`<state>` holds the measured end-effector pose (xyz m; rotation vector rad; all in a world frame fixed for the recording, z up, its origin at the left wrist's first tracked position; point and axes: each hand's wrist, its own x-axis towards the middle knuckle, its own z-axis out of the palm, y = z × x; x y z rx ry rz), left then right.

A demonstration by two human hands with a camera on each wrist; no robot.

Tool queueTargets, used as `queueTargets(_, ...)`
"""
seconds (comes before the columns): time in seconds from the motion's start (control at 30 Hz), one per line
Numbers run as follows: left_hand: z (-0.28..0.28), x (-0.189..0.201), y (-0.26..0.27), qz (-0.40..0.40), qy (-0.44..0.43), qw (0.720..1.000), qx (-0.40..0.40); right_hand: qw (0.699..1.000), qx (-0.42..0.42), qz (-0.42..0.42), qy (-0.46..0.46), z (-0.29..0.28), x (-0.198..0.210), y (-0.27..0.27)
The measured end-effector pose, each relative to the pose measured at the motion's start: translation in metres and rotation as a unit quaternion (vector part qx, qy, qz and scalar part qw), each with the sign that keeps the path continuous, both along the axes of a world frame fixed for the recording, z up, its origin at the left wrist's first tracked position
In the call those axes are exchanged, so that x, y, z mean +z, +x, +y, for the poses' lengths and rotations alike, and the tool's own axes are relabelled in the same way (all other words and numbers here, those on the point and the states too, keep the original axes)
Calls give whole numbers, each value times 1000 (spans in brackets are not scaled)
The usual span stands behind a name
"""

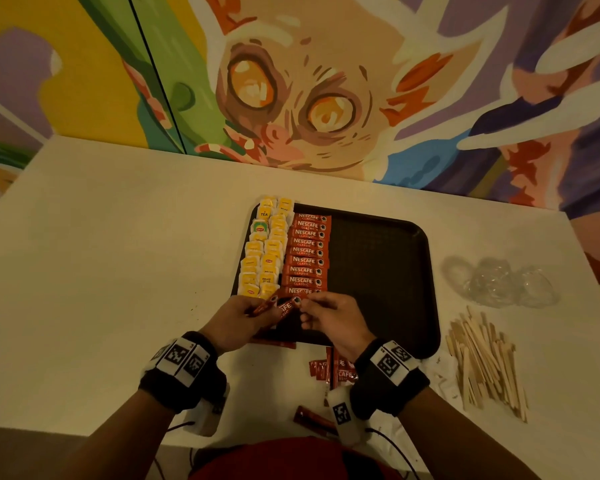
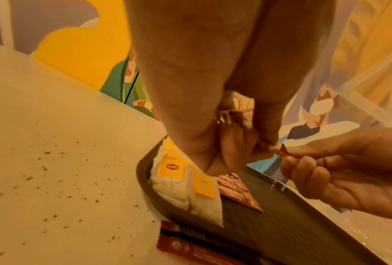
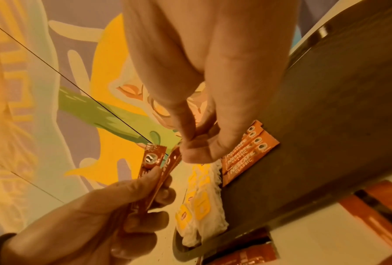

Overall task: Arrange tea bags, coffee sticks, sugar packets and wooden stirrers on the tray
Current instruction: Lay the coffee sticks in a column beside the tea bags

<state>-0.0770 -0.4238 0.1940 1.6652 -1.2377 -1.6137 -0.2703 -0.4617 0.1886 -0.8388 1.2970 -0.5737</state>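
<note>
**Coffee sticks pass from hand to hand at the tray's near edge**

The left hand (image 1: 238, 318) is closed around a small bundle of coffee sticks (image 3: 152, 170), thumb on top, so it serves as the store. The right hand (image 1: 329, 318) pinches the end of one stick (image 1: 286, 308) between thumb and forefinger; the other fingers are curled and hold nothing. I judge it is drawing this stick out of the bundle to lay it down alone.

Just beyond both hands the row of sticks (image 1: 305, 254) lies on the tray (image 1: 378, 258), each one crosswise and touching the next, labels up. The row ends right at the fingertips, so the next place is very near. Left of that row, beyond the left hand, the tea bags (image 1: 264, 251) stand in two overlapping columns.

More sticks (image 1: 329, 368) lie loose on the surface (image 1: 118, 271) under the right wrist. The stirrers (image 1: 482, 362) are heaped to the right of the right hand, off the tray, probably waiting for the free right half. A crumpled clear wrapper (image 1: 499, 282) lies beyond them. Sugar packets I cannot tell for certain.
</note>
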Motion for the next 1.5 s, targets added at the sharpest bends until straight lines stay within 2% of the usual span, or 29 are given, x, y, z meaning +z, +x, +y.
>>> queueTargets(0.2, 1, 0, -3, -17, -50, 999, -12, 999, -12, -41, 28, 4, -2, -4)
queueTargets(0.37, -2, -1, -6, -27, -66, 997, -33, 997, 62, -34, -23, 8, -1, -8)
queueTargets(0.53, -3, -6, -5, -3, -68, 997, 28, 998, 58, -27, -24, 4, -2, -13)
queueTargets(0.7, -5, -11, -6, -45, -91, 994, 37, 996, 81, -22, -18, 3, 0, -13)
queueTargets(1.03, -8, -20, -8, -67, -85, 992, 69, 995, -3, -75, 61, -3, -7, -22)
queueTargets(1.1, -9, -23, -10, -79, -70, 991, 83, 997, -27, -53, 57, -3, -12, -22)
queueTargets(1.23, -11, -32, -13, -117, -16, 984, 135, 998, -28, 64, 3, -4, -23, -19)
queueTargets(1.5, -8, -37, -9, -154, -7, 976, 152, 986, -65, 152, 27, -13, -45, -27)
